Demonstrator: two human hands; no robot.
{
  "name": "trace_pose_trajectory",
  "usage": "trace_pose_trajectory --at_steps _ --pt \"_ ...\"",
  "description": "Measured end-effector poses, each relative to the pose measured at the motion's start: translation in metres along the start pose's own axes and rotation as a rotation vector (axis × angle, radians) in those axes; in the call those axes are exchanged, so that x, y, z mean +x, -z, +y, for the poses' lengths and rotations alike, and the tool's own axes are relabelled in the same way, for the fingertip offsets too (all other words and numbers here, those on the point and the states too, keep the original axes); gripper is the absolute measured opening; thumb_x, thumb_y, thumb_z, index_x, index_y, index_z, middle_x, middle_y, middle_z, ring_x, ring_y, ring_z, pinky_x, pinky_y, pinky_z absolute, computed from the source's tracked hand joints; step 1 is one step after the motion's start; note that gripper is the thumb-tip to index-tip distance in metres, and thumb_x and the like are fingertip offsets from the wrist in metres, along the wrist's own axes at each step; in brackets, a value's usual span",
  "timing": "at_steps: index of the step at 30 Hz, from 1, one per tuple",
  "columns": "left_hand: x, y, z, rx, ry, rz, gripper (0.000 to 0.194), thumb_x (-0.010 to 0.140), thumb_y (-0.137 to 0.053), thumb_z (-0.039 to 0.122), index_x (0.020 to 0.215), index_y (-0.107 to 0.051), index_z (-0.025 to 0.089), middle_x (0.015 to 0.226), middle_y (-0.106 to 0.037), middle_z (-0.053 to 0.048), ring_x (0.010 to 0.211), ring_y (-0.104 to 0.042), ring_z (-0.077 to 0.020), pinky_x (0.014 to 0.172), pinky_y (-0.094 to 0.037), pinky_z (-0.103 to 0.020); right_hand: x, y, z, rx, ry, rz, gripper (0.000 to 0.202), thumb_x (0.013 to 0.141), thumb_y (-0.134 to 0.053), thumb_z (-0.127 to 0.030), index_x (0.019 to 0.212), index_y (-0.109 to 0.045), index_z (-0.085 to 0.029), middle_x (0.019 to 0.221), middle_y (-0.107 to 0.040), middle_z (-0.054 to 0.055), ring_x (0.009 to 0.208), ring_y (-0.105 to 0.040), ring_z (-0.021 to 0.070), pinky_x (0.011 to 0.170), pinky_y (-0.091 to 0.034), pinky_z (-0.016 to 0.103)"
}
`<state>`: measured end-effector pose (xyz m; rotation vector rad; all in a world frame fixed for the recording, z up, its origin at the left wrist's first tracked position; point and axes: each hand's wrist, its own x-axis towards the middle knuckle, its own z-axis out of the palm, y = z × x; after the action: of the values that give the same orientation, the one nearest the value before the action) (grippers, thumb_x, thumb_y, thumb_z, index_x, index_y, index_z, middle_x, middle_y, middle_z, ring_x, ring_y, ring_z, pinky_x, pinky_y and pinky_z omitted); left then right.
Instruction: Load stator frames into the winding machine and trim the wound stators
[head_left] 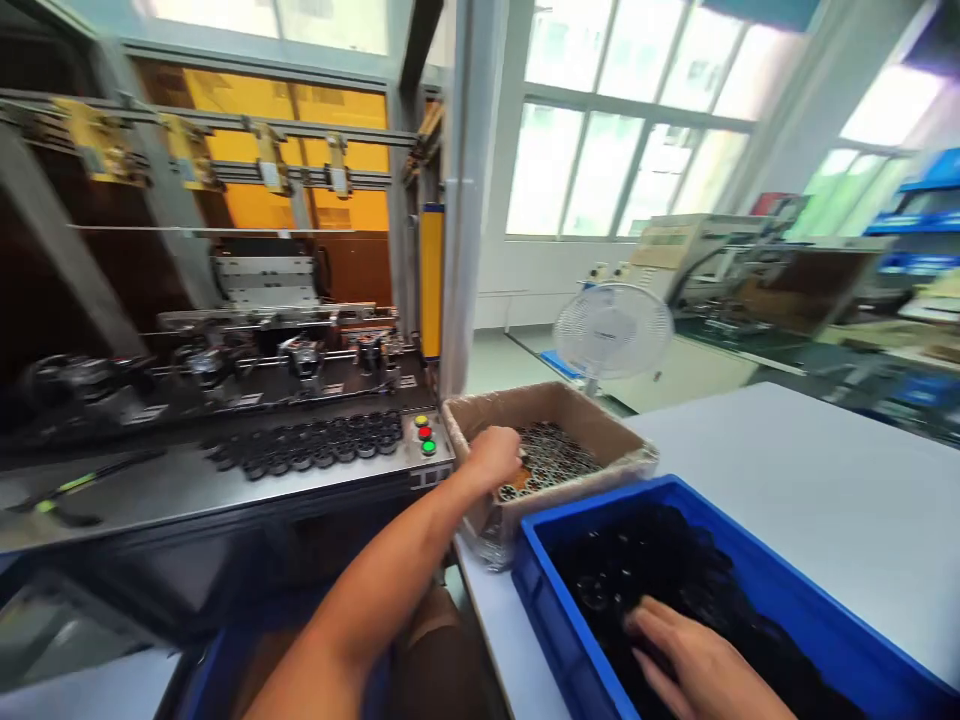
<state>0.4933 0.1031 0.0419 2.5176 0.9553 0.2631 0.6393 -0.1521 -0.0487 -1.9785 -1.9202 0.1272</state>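
Observation:
My left hand (495,456) reaches into a plastic-wrapped cardboard box (616,470), its fingers curled in and mostly hidden. Small round metal parts (559,455) with openings in them lie in that box beside the hand. My right hand (694,655) is inside a blue plastic bin (536,580), low over a heap of shiny black parts (660,560). Its fingers are bent, with a dark piece between them that blends into the heap. Some of the black parts look ring-shaped.
On the left, a machine's metal ledge (180,490) carries rows of black rings (322,445). Yellow, red and green buttons (425,433) sit at its right end. A white fan (613,330) stands behind the box. The white table (810,480) extends right.

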Motion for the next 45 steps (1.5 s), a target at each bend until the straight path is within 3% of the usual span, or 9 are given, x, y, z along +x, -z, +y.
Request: trace_pose_trajectory --at_steps 3,6,10,12,16,20,27,38,45 --pt "-0.043 -0.003 -0.009 -0.385 -0.121 0.126 0.023 0.096 -0.053 0.031 0.108 -0.059 0.013 0.112 -0.068 -0.012 0.102 -0.067 -0.0217 0.088 -0.055 -0.041 0.003 0.015 -0.025 0.070 0.074 0.271 0.016 0.091 -0.047 -0.018 0.095 -0.063 -0.019 0.084 -0.065 0.006 0.071 -0.066 0.0177 0.067 -0.056 0.030" --pt "-0.091 -0.017 -0.017 -0.707 -0.203 0.093 0.023 0.096 -0.050 0.038 0.096 -0.054 0.016 0.112 -0.070 -0.014 0.100 -0.069 -0.0223 0.084 -0.057 -0.036 0.006 0.025 -0.047 0.178 0.170 0.462 0.015 0.090 -0.050 -0.012 0.099 -0.059 -0.018 0.084 -0.063 0.005 0.073 -0.063 0.0161 0.066 -0.054 0.028" --pt "-0.140 -0.037 -0.008 -1.353 -0.142 -0.013 0.040 0.065 -0.087 0.028 0.092 -0.060 0.018 0.096 -0.072 -0.007 0.085 -0.071 -0.0184 0.078 -0.056 -0.029 0.002 0.031 -0.065 0.252 0.264 0.531 0.019 0.086 -0.054 -0.007 0.102 -0.060 -0.016 0.084 -0.063 0.006 0.074 -0.062 0.0157 0.065 -0.055 0.028" --pt "-0.151 -0.044 0.000 -1.481 -0.142 -0.050 0.047 0.058 -0.091 0.018 0.099 -0.068 0.020 0.095 -0.068 -0.002 0.076 -0.069 -0.0136 0.071 -0.056 -0.024 -0.001 0.032 -0.071 0.276 0.289 0.523 0.021 0.085 -0.054 -0.006 0.102 -0.061 -0.015 0.085 -0.064 0.007 0.075 -0.062 0.0161 0.065 -0.055 0.029" --pt "-0.156 -0.053 0.009 -1.516 -0.109 -0.151 0.044 0.057 -0.090 0.014 0.098 -0.076 0.020 0.107 -0.061 -0.004 0.074 -0.065 -0.0113 0.064 -0.055 -0.023 -0.004 0.038 -0.080 0.326 0.304 0.512 0.021 0.084 -0.055 -0.006 0.102 -0.062 -0.015 0.085 -0.063 0.007 0.075 -0.062 0.0161 0.065 -0.056 0.029" --pt "-0.160 -0.061 0.014 -1.505 0.032 -0.317 0.057 0.054 -0.092 0.016 0.108 -0.073 0.022 0.104 -0.069 -0.006 0.067 -0.065 -0.0110 0.063 -0.054 -0.024 -0.008 0.044 -0.089 0.350 0.322 0.503 0.024 0.083 -0.056 -0.004 0.104 -0.062 -0.014 0.087 -0.062 0.008 0.076 -0.061 0.0163 0.064 -0.055 0.029" --pt "-0.165 -0.075 0.030 -1.550 -0.063 -0.383 0.049 0.053 -0.092 0.014 0.100 -0.077 0.020 0.083 -0.076 -0.004 0.075 -0.068 -0.0139 0.069 -0.053 -0.022 -0.014 0.041 -0.095 0.356 0.384 0.538 0.031 0.082 -0.058 -0.002 0.109 -0.060 -0.015 0.090 -0.065 0.009 0.082 -0.064 0.0173 0.070 -0.058 0.030" --pt "-0.167 -0.081 0.027 -1.484 -0.091 -0.215 0.046 0.057 -0.091 0.015 0.101 -0.076 0.019 0.088 -0.078 -0.006 0.075 -0.070 -0.0159 0.073 -0.057 -0.024 -0.011 0.041 -0.091 0.328 0.473 0.491 0.047 0.077 -0.059 -0.006 0.124 -0.053 -0.011 0.101 -0.064 0.014 0.091 -0.063 0.0221 0.075 -0.060 0.037" --pt "-0.168 -0.079 0.025 -1.515 -0.072 -0.223 0.047 0.056 -0.092 0.017 0.100 -0.077 0.020 0.091 -0.080 -0.006 0.082 -0.073 -0.0178 0.075 -0.058 -0.023 -0.010 0.038 -0.089 0.209 0.499 0.533 0.044 0.084 -0.063 -0.014 0.126 -0.053 -0.011 0.098 -0.065 0.013 0.088 -0.063 0.0220 0.073 -0.060 0.037"
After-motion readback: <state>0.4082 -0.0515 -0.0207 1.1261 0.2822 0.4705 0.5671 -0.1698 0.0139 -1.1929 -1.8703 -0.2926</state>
